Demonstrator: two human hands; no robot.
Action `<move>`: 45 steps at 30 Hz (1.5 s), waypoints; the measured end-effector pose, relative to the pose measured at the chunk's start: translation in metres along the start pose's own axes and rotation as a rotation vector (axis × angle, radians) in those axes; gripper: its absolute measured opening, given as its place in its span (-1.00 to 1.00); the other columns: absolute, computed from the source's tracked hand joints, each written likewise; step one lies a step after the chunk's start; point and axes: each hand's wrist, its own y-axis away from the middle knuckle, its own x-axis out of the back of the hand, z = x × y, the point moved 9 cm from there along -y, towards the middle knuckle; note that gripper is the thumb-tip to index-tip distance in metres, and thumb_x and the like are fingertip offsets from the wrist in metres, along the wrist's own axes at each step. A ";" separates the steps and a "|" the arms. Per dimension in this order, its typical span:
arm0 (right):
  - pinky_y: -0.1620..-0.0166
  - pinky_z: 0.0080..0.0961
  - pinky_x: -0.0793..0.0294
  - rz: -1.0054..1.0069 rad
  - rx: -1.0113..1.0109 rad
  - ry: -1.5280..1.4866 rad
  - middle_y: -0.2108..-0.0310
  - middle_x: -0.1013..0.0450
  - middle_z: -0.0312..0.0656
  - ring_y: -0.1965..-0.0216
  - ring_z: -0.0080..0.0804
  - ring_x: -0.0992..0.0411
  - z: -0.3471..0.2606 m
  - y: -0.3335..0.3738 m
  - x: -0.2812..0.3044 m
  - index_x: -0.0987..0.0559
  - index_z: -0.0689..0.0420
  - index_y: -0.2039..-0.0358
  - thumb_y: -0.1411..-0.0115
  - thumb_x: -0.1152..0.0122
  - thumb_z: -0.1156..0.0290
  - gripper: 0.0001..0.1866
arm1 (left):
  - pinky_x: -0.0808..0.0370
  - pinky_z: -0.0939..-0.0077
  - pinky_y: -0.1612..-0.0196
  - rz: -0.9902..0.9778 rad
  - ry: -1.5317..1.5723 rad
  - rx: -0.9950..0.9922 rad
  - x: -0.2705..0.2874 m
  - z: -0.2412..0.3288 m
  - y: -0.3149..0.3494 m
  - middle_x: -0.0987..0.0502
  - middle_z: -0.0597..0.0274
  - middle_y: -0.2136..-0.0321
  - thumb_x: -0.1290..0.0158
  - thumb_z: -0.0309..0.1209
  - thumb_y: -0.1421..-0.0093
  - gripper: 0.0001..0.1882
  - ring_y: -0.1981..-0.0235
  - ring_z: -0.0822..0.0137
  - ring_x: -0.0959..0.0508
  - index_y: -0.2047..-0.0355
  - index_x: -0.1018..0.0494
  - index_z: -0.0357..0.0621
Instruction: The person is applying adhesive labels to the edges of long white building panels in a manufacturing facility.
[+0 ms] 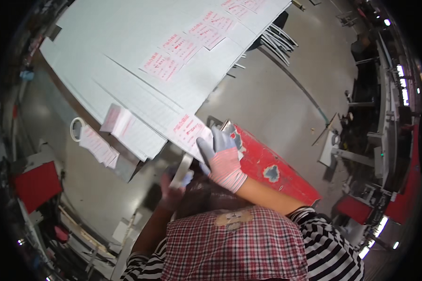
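Observation:
My right hand (226, 161), in a grey-fingered glove with a pink striped cuff, grips the near corner of a white sheet (177, 136). Its thumb lies over the sheet's edge. A label with red print (188, 127) lies on this sheet, just beside the thumb. Lower and to the left, my left hand (172, 187) is in shadow and slightly blurred. It is closed on a pale tape roll (182, 171), held below the sheet's near edge. Several more red-printed labels (176, 47) lie in a row along the right side of the stacked white sheets (103, 42).
Left of the stack are a folded pinkish paper pad (117, 121), a white ring-shaped roll (77, 129) and a bunch of slips (98, 146). A worn red metal piece (272, 164) stands right of my hand. Thin grey rods (277, 43) stick out beyond the stack.

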 end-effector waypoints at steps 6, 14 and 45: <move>-0.14 0.00 -0.30 0.378 0.051 -0.442 -0.04 -0.33 0.16 -0.12 0.12 -0.30 -0.006 -0.012 0.095 -0.41 0.10 -0.08 -0.02 -0.27 0.17 -0.40 | -0.54 0.13 0.22 -0.016 -1.383 -0.028 -0.109 0.126 -0.044 -0.61 -0.09 0.34 -0.12 -0.02 -0.18 -0.42 0.27 -0.11 -0.60 -0.06 -0.32 -0.15; 0.21 -0.20 -0.54 -0.678 0.369 0.027 0.34 -0.57 -0.06 0.24 -0.06 -0.56 0.046 -0.093 0.005 -0.62 -0.05 0.13 -0.13 -0.20 0.28 -0.73 | -0.51 0.06 0.12 -0.090 -1.466 0.064 -0.111 0.133 -0.047 -0.60 -0.13 0.26 -0.05 0.24 -0.16 -0.20 0.18 -0.10 -0.61 -0.17 -0.15 -0.06; 0.15 -0.23 -0.49 -0.114 -0.203 -0.173 0.27 -0.54 0.08 0.21 0.06 -0.52 0.126 0.115 0.063 -0.52 0.11 0.08 -0.31 -0.03 0.24 -0.72 | -0.44 0.48 0.44 0.111 -0.304 0.167 -0.134 -0.032 0.054 -0.47 0.18 0.37 -0.28 -0.05 -0.12 -0.41 0.44 0.40 -0.46 0.10 -0.29 -0.19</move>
